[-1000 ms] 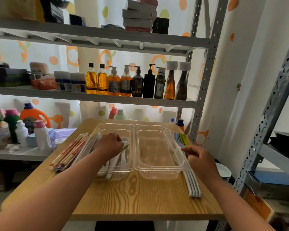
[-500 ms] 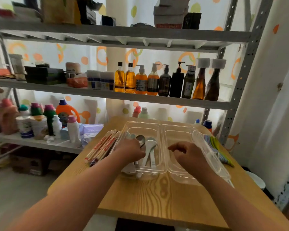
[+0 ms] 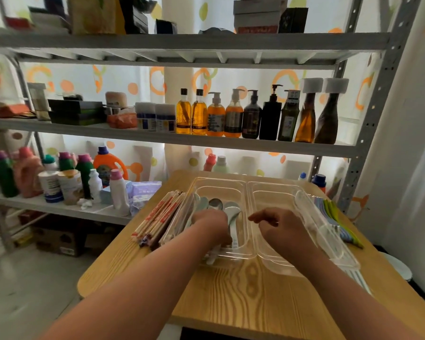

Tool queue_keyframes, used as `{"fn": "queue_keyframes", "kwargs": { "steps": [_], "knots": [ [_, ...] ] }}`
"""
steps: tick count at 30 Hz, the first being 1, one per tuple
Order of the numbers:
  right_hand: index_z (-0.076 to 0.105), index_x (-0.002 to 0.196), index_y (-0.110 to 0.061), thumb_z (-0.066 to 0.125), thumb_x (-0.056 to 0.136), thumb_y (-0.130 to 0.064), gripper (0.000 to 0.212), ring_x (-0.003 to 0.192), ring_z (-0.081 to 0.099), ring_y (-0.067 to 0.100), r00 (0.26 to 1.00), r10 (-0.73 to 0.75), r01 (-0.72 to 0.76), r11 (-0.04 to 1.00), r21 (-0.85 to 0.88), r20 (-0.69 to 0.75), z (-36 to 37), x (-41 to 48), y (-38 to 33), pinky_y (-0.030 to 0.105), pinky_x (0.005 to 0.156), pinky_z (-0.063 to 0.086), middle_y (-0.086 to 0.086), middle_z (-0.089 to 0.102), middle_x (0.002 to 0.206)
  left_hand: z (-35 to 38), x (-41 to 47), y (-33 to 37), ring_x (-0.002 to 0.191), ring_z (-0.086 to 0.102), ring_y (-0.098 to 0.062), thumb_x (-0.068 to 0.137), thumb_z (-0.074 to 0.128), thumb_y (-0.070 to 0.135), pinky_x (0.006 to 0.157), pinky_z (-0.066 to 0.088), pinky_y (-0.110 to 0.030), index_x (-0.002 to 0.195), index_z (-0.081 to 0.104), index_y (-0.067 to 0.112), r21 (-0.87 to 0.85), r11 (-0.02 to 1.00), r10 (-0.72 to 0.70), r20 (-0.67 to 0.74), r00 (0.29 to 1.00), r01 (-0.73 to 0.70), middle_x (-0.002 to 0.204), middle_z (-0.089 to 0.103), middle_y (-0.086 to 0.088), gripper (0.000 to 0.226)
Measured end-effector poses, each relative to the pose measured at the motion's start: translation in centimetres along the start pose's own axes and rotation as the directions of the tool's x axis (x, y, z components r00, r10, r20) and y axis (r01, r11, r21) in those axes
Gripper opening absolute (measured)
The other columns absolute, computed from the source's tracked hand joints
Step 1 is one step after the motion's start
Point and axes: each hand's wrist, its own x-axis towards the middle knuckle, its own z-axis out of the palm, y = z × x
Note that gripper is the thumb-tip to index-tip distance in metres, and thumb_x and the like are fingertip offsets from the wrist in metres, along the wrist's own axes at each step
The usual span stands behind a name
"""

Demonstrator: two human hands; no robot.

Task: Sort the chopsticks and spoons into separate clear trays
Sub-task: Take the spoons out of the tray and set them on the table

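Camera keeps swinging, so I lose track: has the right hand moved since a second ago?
Yes. The right hand went left, from outside the right tray by its outer rim to above its inside.
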Motion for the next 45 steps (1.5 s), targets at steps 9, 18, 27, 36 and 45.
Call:
{"fn": "queue_keyframes", "kwargs": {
  "steps": [9,18,27,36,45],
  "knots": [
    [0.071,0.094,-0.018,0.053,0.089,-0.005,0.023,0.079,0.06,0.003,0.999,-0.009,0.008,1.0,-0.019,-0.051,-0.7,0.0,-0.3,0.011,0.069,0.048,-0.009,0.065,0.085,-1.3,0.3,-1.3,0.085,0.061,-0.017,0.086,0.063,0.03,0.064,0.045,-0.021,0.105,0.063,0.007,-0.431,0.902,-0.02,-0.114,0.993,-0.031,0.096,0.064,-0.007,0.029],
    [0.062,0.118,-0.015,0.054,0.093,-0.018,0.026,0.082,0.055,-0.001,0.982,-0.012,0.022,0.998,0.055,-0.189,-0.9,0.0,-1.1,0.003,0.065,0.042,-0.002,0.066,0.106,-4.1,-2.3,0.8,0.072,0.057,-0.012,0.093,0.056,0.029,0.064,0.044,-0.023,0.089,0.069,0.008,-0.58,0.77,-0.03,-0.451,0.892,-0.267,0.081,0.065,-0.002,0.025],
    [0.053,0.129,-0.019,0.069,0.083,-0.023,0.049,0.079,0.057,0.008,0.972,-0.004,-0.004,0.999,-0.033,-0.233,-2.5,-0.8,-0.6,0.009,0.06,0.042,-0.001,0.062,0.103,-3.9,-3.0,4.5,0.07,0.059,-0.009,0.093,0.06,0.025,0.065,0.044,-0.02,0.089,0.071,0.01,-0.782,0.506,0.096,-0.367,0.925,-0.363,0.073,0.064,0.003,0.019],
    [0.063,0.119,-0.014,0.066,0.086,-0.02,0.034,0.069,0.055,0.001,0.93,-0.052,0.01,0.993,-0.116,-0.365,-4.8,-2.7,0.7,0.003,0.056,0.039,0.005,0.069,0.096,-3.3,-3.8,8.3,0.077,0.057,-0.006,0.094,0.056,0.025,0.068,0.044,-0.018,0.101,0.071,0.01,-0.668,0.534,0.29,-0.432,0.854,-0.519,0.086,0.065,0.003,0.022],
    [0.068,0.11,-0.011,0.066,0.083,-0.011,0.027,0.063,0.054,-0.005,0.928,0.079,-0.124,0.987,-0.102,-0.365,-9.3,-5.0,4.0,0.006,0.048,0.042,-0.004,0.063,0.078,-2.0,-2.7,8.7,0.08,0.06,-0.01,0.094,0.056,0.029,0.069,0.047,-0.023,0.1,0.071,0.014,-0.589,0.599,0.223,-0.528,0.82,-0.542,0.087,0.066,0.004,0.022]
  ]
}}
